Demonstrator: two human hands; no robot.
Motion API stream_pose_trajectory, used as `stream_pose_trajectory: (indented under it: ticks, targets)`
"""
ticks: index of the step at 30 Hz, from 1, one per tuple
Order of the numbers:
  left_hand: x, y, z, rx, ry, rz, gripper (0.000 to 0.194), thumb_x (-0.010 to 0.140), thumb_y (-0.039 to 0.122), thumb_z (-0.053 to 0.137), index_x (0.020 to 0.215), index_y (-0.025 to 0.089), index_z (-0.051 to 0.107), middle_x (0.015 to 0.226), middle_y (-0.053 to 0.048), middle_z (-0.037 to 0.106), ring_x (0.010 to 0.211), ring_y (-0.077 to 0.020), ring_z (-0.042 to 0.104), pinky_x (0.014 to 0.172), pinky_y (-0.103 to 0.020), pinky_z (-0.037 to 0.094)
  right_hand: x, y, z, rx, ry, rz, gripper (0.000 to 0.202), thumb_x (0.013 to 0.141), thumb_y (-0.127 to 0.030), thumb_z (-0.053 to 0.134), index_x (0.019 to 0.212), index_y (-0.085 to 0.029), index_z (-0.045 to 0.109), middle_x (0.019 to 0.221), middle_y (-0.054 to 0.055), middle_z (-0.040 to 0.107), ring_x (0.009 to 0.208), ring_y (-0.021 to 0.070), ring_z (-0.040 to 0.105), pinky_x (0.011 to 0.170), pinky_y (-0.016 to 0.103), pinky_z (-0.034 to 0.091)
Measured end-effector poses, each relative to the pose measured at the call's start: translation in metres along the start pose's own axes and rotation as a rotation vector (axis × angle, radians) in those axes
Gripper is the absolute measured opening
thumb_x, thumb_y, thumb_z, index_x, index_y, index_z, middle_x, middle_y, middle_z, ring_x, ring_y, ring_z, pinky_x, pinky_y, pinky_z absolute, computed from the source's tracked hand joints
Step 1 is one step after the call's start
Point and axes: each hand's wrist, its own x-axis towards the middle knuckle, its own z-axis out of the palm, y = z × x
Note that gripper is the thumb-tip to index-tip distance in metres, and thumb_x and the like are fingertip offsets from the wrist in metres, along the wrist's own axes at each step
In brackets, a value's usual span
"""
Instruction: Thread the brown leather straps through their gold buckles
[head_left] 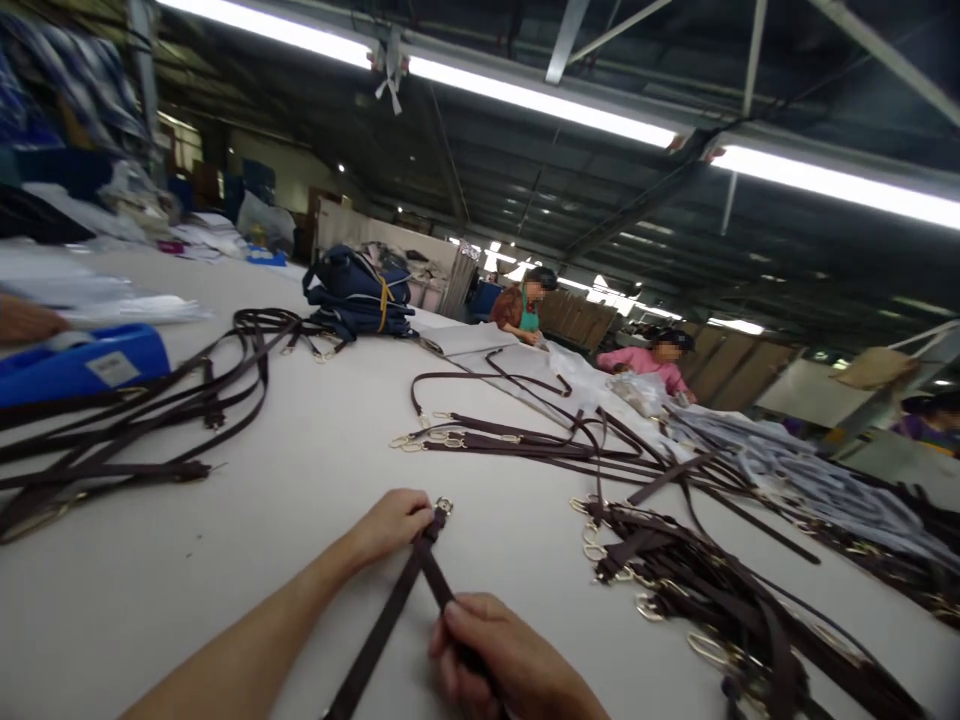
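A dark brown strap (379, 625) with a gold-coloured buckle (444, 506) at its far end lies before me on the pale table. Close to that buckle, my left hand (401, 522) is closed on the strap, fingers curled and thumb pressed against it. Lower and to the right, my right hand (499, 650) grips the other length of the same strap between thumb and fingers. The two lengths spread apart from the buckle end towards me. What lies inside my right palm is partly hidden.
Piled brown straps (705, 570) with gold hooks lie on the right, more straps (217, 400) on the left. Navy bags (360, 290) sit further back. At the left edge, another person's hand (26, 320) is near a blue holder (127, 360). Two co-workers (517, 308) work beyond the table.
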Motion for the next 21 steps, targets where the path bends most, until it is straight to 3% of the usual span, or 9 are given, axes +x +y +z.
stream_pose_trajectory:
  ticks: [4,7,10,14,17,21]
  targets:
    - [-0.008,0.009,0.01,0.197,0.064,-0.05,0.022,0.073,0.036,0.055,0.085,0.019,0.062,0.077,-0.004,0.064,0.076,-0.0209,0.057,0.067,-0.029,0.038,0.004,-0.003,-0.046,0.352,0.177,-0.053,0.047,0.066,-0.057,0.078,0.079,-0.016,0.058,0.046,-0.01,0.048,0.034,-0.0005,0.018,0.031,0.012,0.012]
    - [-0.01,0.014,0.017,0.35,0.063,-0.099,0.031,0.068,0.032,0.061,0.096,0.019,0.061,0.09,-0.007,0.066,0.087,-0.026,0.06,0.073,-0.032,0.039,0.008,-0.001,-0.066,0.535,0.269,-0.073,0.051,0.053,-0.05,0.088,0.075,-0.015,0.058,0.046,-0.011,0.047,0.035,-0.0026,0.017,0.032,0.011,0.007]
    - [-0.007,0.013,0.017,0.348,0.046,-0.128,0.025,0.065,0.023,0.058,0.089,0.02,0.061,0.087,-0.007,0.066,0.086,-0.0265,0.061,0.071,-0.032,0.039,0.01,0.003,-0.065,0.583,0.246,-0.05,0.051,0.053,-0.049,0.089,0.074,-0.015,0.058,0.047,-0.01,0.049,0.033,-0.0031,0.018,0.031,0.011,0.007]
    - [-0.003,0.007,0.014,0.322,0.06,-0.103,0.013,0.066,0.018,0.052,0.078,0.02,0.057,0.079,-0.004,0.064,0.078,-0.0221,0.059,0.065,-0.029,0.037,0.014,0.009,-0.048,0.533,0.133,-0.016,0.049,0.057,-0.057,0.084,0.072,-0.017,0.059,0.04,-0.01,0.046,0.029,-0.0015,0.017,0.028,0.012,0.009]
    - [-0.002,0.005,0.017,0.15,0.104,-0.004,0.014,0.067,0.015,0.049,0.08,0.02,0.052,0.076,-0.001,0.063,0.071,-0.0172,0.057,0.062,-0.026,0.037,0.018,0.012,-0.04,0.525,0.041,-0.014,0.049,0.059,-0.061,0.081,0.07,-0.018,0.059,0.037,-0.01,0.046,0.027,-0.0011,0.016,0.026,0.013,0.009]
    - [-0.002,0.004,0.027,-0.357,0.029,0.069,0.026,0.065,0.009,0.04,0.088,0.02,0.049,0.078,0.0,0.064,0.059,-0.0125,0.058,0.054,-0.023,0.043,0.016,0.013,-0.044,0.548,0.005,-0.03,0.048,0.059,-0.058,0.082,0.071,-0.019,0.058,0.037,-0.01,0.047,0.026,-0.0011,0.015,0.026,0.013,0.01]
